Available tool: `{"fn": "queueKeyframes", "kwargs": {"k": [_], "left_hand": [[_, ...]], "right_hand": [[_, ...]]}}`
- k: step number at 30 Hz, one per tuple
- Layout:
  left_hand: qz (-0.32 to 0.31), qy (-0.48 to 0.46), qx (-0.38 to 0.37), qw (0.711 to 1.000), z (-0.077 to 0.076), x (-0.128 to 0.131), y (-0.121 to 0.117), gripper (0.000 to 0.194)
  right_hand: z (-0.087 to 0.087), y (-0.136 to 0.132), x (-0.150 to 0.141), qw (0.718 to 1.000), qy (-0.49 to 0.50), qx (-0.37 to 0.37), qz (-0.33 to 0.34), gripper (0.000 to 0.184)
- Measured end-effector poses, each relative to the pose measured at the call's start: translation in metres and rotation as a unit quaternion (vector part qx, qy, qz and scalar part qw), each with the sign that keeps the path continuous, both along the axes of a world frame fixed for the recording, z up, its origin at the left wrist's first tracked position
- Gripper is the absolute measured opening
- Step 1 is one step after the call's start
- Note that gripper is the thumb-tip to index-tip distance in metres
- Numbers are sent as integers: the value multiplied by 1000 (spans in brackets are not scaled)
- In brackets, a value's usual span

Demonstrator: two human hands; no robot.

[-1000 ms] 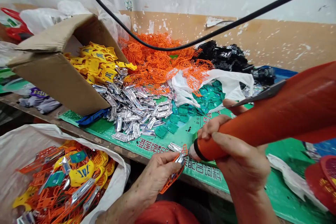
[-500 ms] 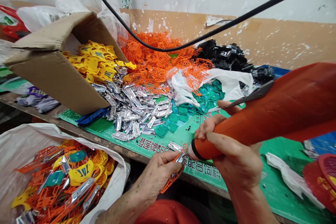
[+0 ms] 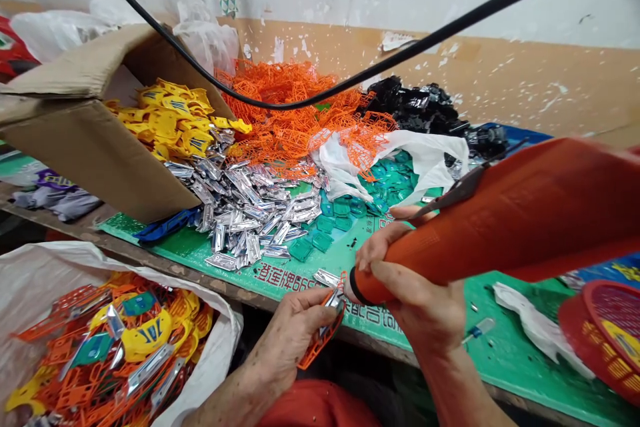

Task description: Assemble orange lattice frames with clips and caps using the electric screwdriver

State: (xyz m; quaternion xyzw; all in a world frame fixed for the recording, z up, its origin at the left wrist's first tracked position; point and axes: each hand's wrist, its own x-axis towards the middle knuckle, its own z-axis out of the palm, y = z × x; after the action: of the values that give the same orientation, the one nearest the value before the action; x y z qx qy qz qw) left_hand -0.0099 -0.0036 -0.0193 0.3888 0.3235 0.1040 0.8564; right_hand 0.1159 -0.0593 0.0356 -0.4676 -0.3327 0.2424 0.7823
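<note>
My left hand (image 3: 287, 337), fingers closed, pinches an orange plastic frame (image 3: 313, 350) with a silver plate on it, just in front of the table edge. Wrapped round a thick red electric screwdriver (image 3: 430, 250) is my right hand (image 3: 425, 300). A grey metal lever (image 3: 453, 193) runs along the tool's upper side. The tool's pale nose, behind a black ring, meets the upper end of the frame; the exact contact point is too small to make out. Behind my hands lie loose silver plates (image 3: 250, 213) and green translucent pieces (image 3: 320, 240).
A tilted cardboard box (image 3: 100, 153) holds yellow parts (image 3: 175, 113). Behind are heaped orange frames (image 3: 290, 100) and black parts (image 3: 425, 107). At lower left, a white sack (image 3: 225, 340) contains mixed parts. A red basket (image 3: 595, 327) stands right. A black cable (image 3: 360, 73) hangs across the view.
The view has turned slightly right, so the scene sits further left. The screwdriver's nose stays at the frame's upper end, and both hands keep their grips.
</note>
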Motion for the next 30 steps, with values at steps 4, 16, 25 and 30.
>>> {"fn": "queueKeyframes", "kwargs": {"k": [4, 16, 25, 30], "left_hand": [[-3, -2, 5, 1000, 1, -4, 2, 26], [7, 26, -6, 1000, 5, -16, 12, 28], [-21, 35, 32, 999, 10, -12, 8, 34], [-35, 31, 31, 998, 12, -13, 6, 32]], "right_hand": [[4, -1, 0, 1000, 6, 14, 6, 59], [-17, -3, 65, 984, -15, -14, -179, 12], [-38, -2, 70, 977, -30, -41, -206, 12], [-39, -2, 70, 979, -15, -37, -199, 11]]}}
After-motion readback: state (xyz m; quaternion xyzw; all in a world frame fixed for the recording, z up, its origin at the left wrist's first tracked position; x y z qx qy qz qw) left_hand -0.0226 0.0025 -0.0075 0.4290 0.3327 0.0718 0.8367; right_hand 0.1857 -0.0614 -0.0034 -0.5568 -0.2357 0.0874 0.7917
